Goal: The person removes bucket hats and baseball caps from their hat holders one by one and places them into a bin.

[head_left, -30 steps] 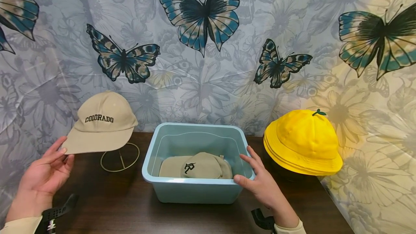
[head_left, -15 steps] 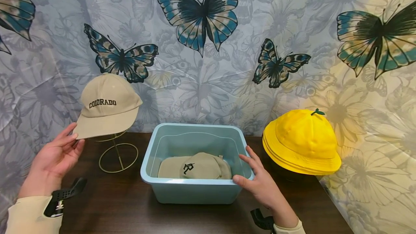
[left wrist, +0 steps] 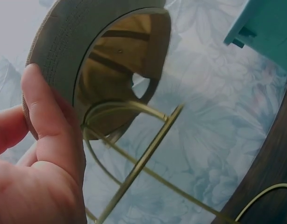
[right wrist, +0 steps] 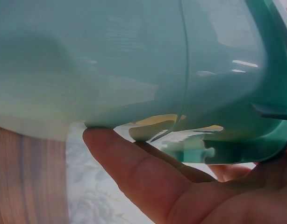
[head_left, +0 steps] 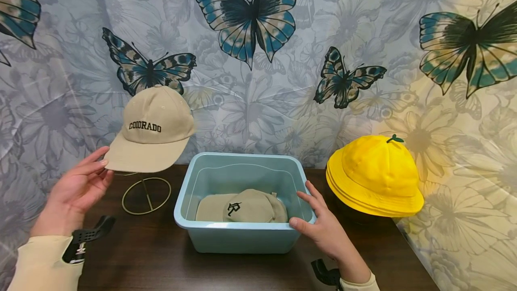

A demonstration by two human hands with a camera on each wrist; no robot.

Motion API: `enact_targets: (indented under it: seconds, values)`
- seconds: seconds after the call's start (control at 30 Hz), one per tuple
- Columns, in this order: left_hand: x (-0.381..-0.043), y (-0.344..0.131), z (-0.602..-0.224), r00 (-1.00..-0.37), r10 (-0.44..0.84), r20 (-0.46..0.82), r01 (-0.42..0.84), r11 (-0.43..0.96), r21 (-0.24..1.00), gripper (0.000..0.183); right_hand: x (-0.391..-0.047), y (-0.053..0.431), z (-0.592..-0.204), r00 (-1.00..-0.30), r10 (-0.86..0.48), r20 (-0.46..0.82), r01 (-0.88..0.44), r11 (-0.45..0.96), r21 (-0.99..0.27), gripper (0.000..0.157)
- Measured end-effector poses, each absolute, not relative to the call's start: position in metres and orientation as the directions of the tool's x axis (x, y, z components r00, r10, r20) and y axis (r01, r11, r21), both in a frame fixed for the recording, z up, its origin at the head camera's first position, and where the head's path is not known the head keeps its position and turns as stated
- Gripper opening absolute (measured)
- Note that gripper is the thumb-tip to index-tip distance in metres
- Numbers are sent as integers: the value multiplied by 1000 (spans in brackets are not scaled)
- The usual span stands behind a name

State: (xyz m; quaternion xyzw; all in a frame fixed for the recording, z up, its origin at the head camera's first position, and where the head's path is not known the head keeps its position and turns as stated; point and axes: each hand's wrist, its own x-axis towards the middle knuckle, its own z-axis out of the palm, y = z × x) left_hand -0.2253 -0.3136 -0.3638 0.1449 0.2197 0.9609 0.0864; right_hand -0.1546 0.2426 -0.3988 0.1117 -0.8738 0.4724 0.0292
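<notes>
My left hand pinches the brim of a beige baseball cap lettered COLORADO, thumb under and fingertips at the brim's edge. The cap is up off a gold wire hat stand; in the left wrist view the stand's top ring overlaps the cap's hollow underside. At the middle of the table, my right hand holds the right front corner of a blue plastic bin, thumb on the front rim. A second beige cap with a dark monogram lies inside the bin.
Several yellow bucket hats, nested, with a green sprout on top, stand at the right, their support mostly hidden. The dark wooden table backs onto a butterfly-printed cloth, which also runs along the right side.
My left hand has lifted the COLORADO cap up from the wire stand and moved it right, toward the bin. The right hand and bin have stayed put.
</notes>
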Motion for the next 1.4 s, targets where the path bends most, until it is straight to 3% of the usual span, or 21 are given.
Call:
enact_targets:
  seconds: [0.6,1.4]
  values:
    - [-233,-275,-344,-869,381,315,-152,-812,563,43,-156,243,-400,-974,-163,155,-219,523,-824,67]
    - [-243,-229,-334,-784,546,294,-193,-665,721,43,-155,243,-400,-978,-149,144,-203,541,-816,68]
